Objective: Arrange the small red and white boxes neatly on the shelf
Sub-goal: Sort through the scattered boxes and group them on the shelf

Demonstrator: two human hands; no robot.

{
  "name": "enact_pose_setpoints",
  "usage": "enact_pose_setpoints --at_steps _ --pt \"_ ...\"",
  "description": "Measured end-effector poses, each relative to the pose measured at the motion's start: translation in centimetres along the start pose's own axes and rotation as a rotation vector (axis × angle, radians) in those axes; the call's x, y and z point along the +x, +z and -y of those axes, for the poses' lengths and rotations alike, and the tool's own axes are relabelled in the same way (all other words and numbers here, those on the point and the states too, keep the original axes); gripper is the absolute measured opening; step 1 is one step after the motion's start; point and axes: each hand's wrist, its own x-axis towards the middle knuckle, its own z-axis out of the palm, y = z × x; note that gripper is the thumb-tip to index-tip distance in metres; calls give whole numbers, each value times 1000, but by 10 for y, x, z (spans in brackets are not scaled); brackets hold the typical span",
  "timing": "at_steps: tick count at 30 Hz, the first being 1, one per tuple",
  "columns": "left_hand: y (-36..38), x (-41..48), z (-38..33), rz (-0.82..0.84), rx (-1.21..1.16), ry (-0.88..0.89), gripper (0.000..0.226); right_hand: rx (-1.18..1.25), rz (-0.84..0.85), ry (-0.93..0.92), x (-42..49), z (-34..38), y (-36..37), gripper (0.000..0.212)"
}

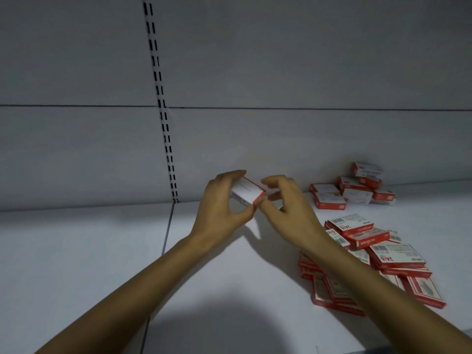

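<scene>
Just right of the slotted upright (pixel 163 118) on the back panel, the left hand (pixel 217 203) holds one small red and white box (pixel 246 191) tilted in the air above the shelf (pixel 76 251). Its grip is closed on the box, fingers over the top and thumb beneath. The right hand (pixel 286 200) has curled fingers at the box's red end; whether its grip is on the box or only just beside it I cannot tell. The likely trouble is a fumbled handover: if one grip lets go before the other is sure, the box drops and lands askew. Further right, the back pile (pixel 352 190) lies loose by the panel. The front pile (pixel 378 259), printed 24/6, sits jumbled with the right forearm passing over it, so a careless sweep of that arm could scatter boxes toward the shelf edge.
</scene>
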Motion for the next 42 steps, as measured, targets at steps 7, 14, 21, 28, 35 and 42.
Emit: enact_pose_setpoints --at_steps 7,14,21,28,35,42 --pt "41 13 -65 145 105 296 74 19 -79 43 1 -17 -53 51" --pt "93 13 -113 281 274 318 88 -85 -131 161 3 -93 -139 54" --pt "131 -1 -144 292 321 223 79 -382 59 54 41 -154 -145 54" --pt "148 -18 -162 366 539 32 82 -634 271 -83 73 -169 -106 42" --pt "142 -32 -169 362 737 -70 75 -848 297 -232 72 -183 -97 33" --pt "130 -49 -168 325 729 -72 67 -522 205 -86 39 -173 -124 37"
